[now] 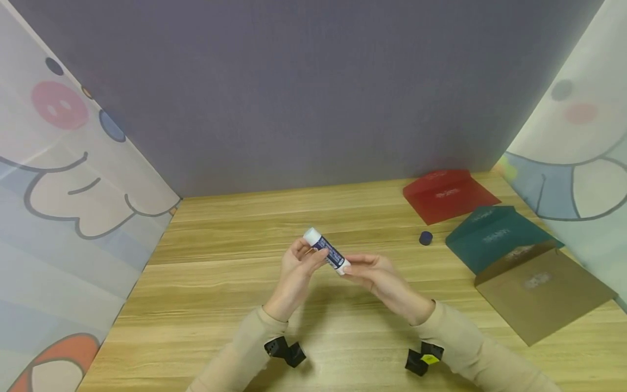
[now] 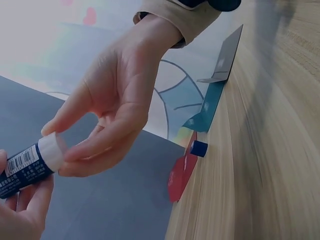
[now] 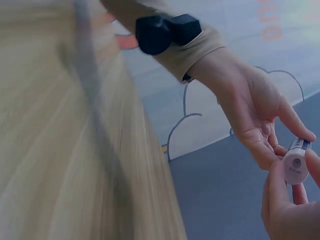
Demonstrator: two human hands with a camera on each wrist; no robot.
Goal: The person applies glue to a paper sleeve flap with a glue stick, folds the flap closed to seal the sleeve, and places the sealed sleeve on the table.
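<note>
Both hands hold a glue stick [image 1: 329,252] above the table, tilted with its upper end toward the left. It has a white tube and a dark blue label. My left hand [image 1: 295,275] grips the labelled body between thumb and fingers. Thumb and fingers of my right hand [image 1: 387,283] pinch the white base, as the left wrist view also shows for the right hand [image 2: 117,100]. From the right wrist side, the round base end [image 3: 296,169] faces the camera. A dark blue cap [image 1: 425,238] lies apart on the table, to the right.
On the right of the wooden table [image 1: 206,294] lie three envelopes with raised flaps and pale markings: red [image 1: 446,198], green [image 1: 499,234] and brown [image 1: 543,296]. A grey panel [image 1: 313,98] stands behind; cartoon-printed sheets [image 1: 73,179] hang at both sides.
</note>
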